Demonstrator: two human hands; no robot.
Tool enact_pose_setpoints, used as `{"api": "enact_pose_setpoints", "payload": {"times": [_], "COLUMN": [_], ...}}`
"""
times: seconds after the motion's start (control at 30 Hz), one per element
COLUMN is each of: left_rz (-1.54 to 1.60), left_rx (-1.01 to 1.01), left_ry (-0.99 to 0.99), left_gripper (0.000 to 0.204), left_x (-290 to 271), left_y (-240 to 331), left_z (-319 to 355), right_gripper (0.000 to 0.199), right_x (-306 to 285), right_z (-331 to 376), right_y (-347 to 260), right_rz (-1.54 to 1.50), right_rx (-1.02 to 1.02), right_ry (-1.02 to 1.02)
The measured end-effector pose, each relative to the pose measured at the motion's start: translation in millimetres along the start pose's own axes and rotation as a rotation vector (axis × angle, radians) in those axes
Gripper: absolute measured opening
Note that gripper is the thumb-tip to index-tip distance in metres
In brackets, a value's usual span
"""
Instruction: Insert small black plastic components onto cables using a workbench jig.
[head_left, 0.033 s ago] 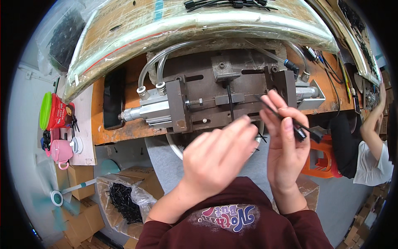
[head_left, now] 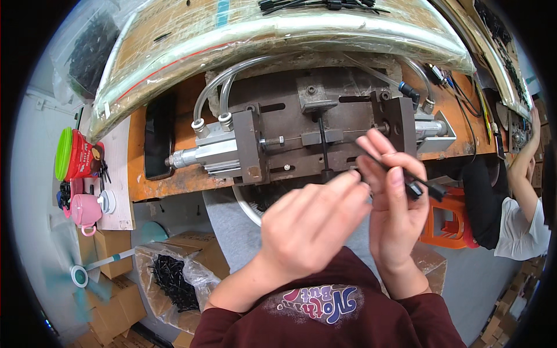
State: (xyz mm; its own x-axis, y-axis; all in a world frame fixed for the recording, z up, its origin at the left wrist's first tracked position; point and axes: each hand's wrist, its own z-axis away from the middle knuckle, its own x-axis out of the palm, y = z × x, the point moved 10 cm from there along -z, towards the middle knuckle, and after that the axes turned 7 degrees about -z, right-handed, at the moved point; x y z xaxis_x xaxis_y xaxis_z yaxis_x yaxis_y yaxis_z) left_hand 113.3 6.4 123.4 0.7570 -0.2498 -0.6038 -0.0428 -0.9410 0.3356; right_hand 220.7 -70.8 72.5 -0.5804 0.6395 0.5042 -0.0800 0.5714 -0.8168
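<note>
My right hand (head_left: 400,200) pinches thin black plastic pieces with blocky ends (head_left: 426,182) between thumb and fingers, in front of the machine's right end. To its left, my left hand (head_left: 316,226) is bent with its fingers drawn together, its fingertips close to my right fingers. Whatever it holds, if anything, is hidden. Just beyond it, a black plastic rod (head_left: 324,145) with a thicker near end lies across the small grey block of the metal clamping machine (head_left: 293,124). A thin metal pin points at that block from each side.
Clear air hoses (head_left: 203,95) arch behind the machine, below a plastic-wrapped shelf (head_left: 278,35). A dark phone (head_left: 159,139) lies at left, near a pink cup (head_left: 87,210). Below is a bagged box of black pieces (head_left: 174,284). Another person (head_left: 522,220) sits right, beyond an orange stool (head_left: 438,223).
My left hand has drawn back slightly toward me and to the right, uncovering the rod's thick near end. My right hand has shifted a little left, still holding the black pieces.
</note>
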Motion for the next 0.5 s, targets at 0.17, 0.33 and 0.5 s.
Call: {"api": "enact_pose_setpoints", "payload": {"times": [0.17,0.33,0.5], "left_rz": [0.099,0.132,0.085], "left_rx": [0.002,-0.034,-0.080], "left_ry": [0.042,0.015,-0.131], "left_gripper": [0.047,0.049,0.042], "left_x": [-1,1,0], "left_y": [1,-1,-11], "left_z": [-4,1,7], "right_gripper": [0.026,0.028,0.026], "right_x": [21,20,-6], "right_z": [17,17,6], "right_y": [20,27,5], "right_rz": [-0.128,-0.119,0.205], "right_rx": [0.112,0.180,-0.042], "right_ry": [-0.105,-0.100,-0.047]}}
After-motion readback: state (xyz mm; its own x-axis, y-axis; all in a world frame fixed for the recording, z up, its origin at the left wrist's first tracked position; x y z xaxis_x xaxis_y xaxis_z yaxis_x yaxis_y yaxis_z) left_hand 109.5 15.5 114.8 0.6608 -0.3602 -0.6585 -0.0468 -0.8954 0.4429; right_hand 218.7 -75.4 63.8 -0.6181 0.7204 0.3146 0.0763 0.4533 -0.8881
